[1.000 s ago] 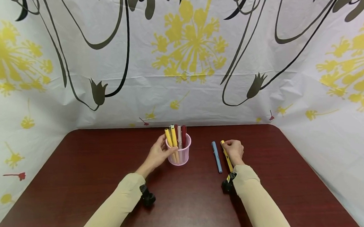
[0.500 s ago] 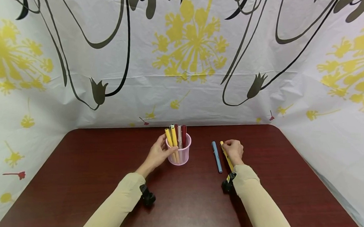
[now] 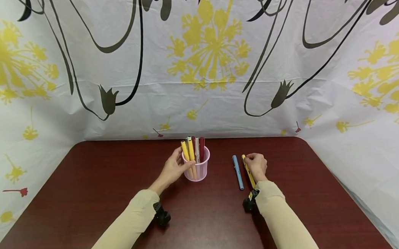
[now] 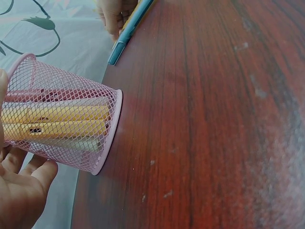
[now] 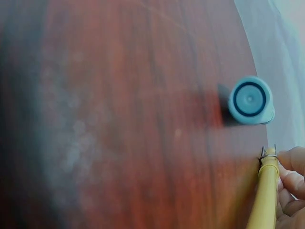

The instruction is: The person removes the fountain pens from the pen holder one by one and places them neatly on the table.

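Note:
A pink mesh pen cup point(image 3: 201, 172) stands upright on the table, holding several yellow, dark red and pale pens. My left hand point(image 3: 172, 169) grips its left side, thumb across the front and fingers behind. In the left wrist view, pens point(image 4: 57, 119) show through the mesh. My right hand point(image 3: 258, 167) pinches a yellow pen point(image 3: 250, 177) near its upper end. That pen lies along the tabletop, its near end by the right wrist. A blue pen point(image 3: 238, 173) rests just left of it, untouched, and the right wrist view shows its round end point(image 5: 249, 99).
The dark red wooden table point(image 3: 193, 223) has rounded far corners. A white patterned cloth point(image 3: 207, 113) hangs directly behind its back edge and along both sides. Small black cameras point(image 3: 162, 216) are strapped at both wrists.

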Available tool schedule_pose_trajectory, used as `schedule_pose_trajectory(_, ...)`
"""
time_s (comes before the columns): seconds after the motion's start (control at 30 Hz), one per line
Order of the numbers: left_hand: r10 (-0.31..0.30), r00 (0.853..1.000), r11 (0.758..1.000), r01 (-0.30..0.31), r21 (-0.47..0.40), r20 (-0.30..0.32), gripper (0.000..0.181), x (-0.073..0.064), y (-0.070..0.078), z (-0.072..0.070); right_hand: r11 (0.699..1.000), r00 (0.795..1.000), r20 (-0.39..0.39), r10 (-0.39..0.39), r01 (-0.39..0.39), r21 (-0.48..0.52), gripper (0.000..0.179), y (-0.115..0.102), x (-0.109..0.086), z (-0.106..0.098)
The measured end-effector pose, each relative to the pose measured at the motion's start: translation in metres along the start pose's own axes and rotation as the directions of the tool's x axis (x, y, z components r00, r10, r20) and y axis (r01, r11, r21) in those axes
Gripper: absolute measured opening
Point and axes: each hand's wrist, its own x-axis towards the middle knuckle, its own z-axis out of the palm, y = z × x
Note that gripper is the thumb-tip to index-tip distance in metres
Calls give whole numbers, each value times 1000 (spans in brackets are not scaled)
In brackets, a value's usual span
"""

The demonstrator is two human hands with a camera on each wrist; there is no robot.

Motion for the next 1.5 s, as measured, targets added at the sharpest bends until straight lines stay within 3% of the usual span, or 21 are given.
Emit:
schedule_pose_trajectory(0.57, -15, 1000, 1000, 15, 28, -6, 74, -2, -5, 0, 998, 999, 23, 29, -30, 55, 30, 6, 0, -4)
schedule_pose_trajectory(0.83, -29, 999, 999, 30, 46, -17, 74, -1, -4, -1, 981, 999, -42, -1, 9, 194, 31, -19, -6, -13)
schedule_pose_trajectory(1.0, -24, 1000, 999, 25, 46, -16, 75, 0, -3, -2, 946, 994, -61, -92, 106, 306, 30, -51, -18, -13)
schedule_pose_trajectory(1.13, -23, 1000, 999, 23, 41, -15, 75, -1, -4, -1, 894, 988, -48, -147, 153, 421, 29, -72, -28, -8)
schedule_pose_trajectory(1.33, 33, 999, 997, -32, 68, -13, 76, -1, -5, -2, 828, 973, -55, -224, 220, 516, 24, -97, -38, 3)
schedule_pose_trajectory(1.5, -20, 1000, 998, 21, 53, -12, 76, 0, -2, -2, 794, 958, -41, -285, 260, 550, 24, -112, -45, 15)
